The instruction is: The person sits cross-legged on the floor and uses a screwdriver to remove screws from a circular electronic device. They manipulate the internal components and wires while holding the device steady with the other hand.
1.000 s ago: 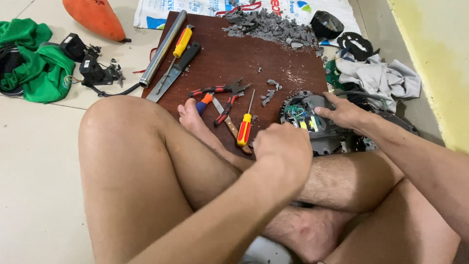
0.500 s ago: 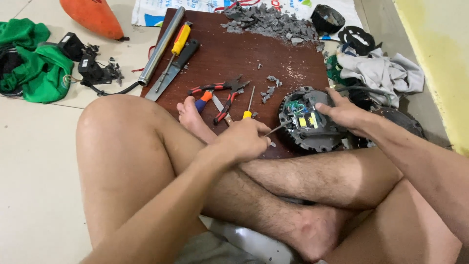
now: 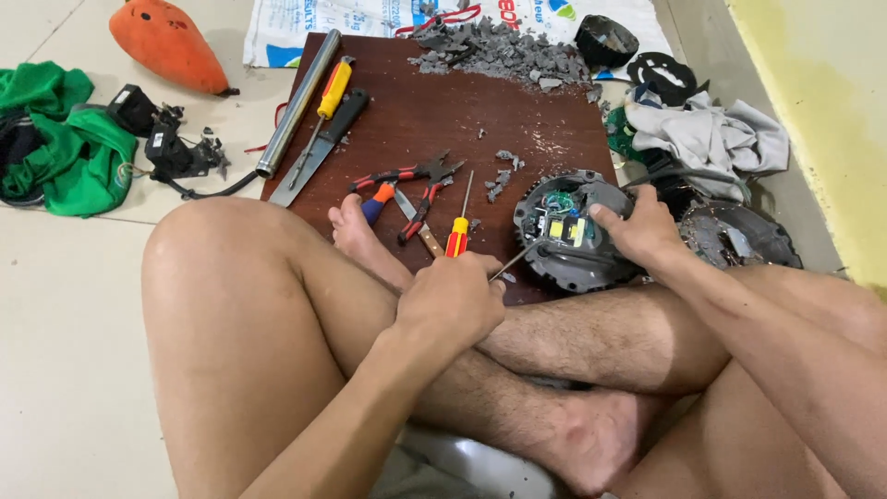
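I sit cross-legged on the floor at a dark red-brown board (image 3: 434, 120). My left hand (image 3: 453, 300) is closed around a screwdriver whose thin metal shaft (image 3: 519, 258) points right, its tip at a round grey device (image 3: 568, 231) with an exposed circuit board. My right hand (image 3: 642, 226) grips the right rim of that device, thumb on top. A small red-and-yellow screwdriver (image 3: 459, 226) lies on the board just above my left hand. Red-handled pliers (image 3: 407, 176) lie beside it.
A metal tube (image 3: 298, 102), a yellow-handled screwdriver (image 3: 328, 97) and a black-handled blade lie at the board's left. Grey rubble (image 3: 499, 51) is piled at its far edge. Green cloth (image 3: 55, 139), an orange object (image 3: 166, 42), grey rags (image 3: 707, 134) and round black parts lie around.
My left hand has drawn back toward me, and the screwdriver shaft now reaches the round device. The right hand stays on the device's rim.
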